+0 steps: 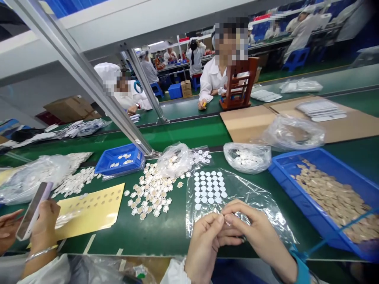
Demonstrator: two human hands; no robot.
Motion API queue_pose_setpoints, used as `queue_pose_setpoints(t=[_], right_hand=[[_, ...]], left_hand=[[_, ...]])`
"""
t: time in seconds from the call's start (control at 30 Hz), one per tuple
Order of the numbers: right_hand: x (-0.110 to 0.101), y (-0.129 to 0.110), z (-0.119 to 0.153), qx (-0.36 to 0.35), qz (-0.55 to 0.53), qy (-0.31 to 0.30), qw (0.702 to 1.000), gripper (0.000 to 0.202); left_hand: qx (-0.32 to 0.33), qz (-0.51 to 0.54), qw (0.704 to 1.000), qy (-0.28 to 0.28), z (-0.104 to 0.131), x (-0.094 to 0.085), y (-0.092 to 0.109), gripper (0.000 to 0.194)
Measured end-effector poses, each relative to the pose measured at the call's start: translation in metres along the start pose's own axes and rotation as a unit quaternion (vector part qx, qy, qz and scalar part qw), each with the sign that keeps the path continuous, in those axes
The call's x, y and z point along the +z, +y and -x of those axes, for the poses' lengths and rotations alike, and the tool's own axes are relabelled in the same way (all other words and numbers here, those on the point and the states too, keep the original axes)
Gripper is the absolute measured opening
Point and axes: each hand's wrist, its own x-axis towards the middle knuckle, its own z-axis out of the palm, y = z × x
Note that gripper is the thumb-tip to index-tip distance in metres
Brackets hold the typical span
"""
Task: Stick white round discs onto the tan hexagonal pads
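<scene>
At the near left, a co-worker's hand (45, 223) holds a phone (33, 213) beside a yellow sheet (97, 215) carrying rows of small round spots. Farther back on that side, white pieces (77, 181) lie loose on the green worktop (142, 240) next to a crumpled plastic bag (32, 179). Right of them sits a small blue box (114, 167) with a few pieces inside. Next comes a pile of scalloped pieces (151, 197), white and tan, spread out from an open clear bag (179, 159) at its far edge.

Near the middle, the left hand (203, 242) meets the right hand (257, 228) above the near part of a clear plastic sheet (260, 195); their fingertips come together, pinching a small piece (227, 222) too hidden to identify. Just beyond, white discs (210, 188) sit in rows at the sheet's left side. Farther right stands another bag (247, 161) of white pieces, then a large blue tray (286, 183) of tan pieces. A blue band (302, 265) circles the right wrist.
</scene>
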Motion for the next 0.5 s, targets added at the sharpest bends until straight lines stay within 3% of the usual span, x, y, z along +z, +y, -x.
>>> queue_pose_setpoints(t=[0.17,0.33,0.5], right_hand=[[-0.016,-0.007,0.003,0.008,-0.005,-0.031,0.999,0.022],[-0.018,-0.01,0.012,-0.097,0.07,0.089,0.989,0.01],[-0.021,-0.016,0.015,-0.175,0.099,0.1,0.974,0.012]], left_hand=[[-0.089,0.043,0.994,-0.052,-0.009,0.001,0.002,0.018],[-0.042,0.044,0.997,-0.054,-0.007,0.007,0.008,0.023],[-0.001,0.018,0.999,-0.048,0.0,0.012,0.013,0.024]])
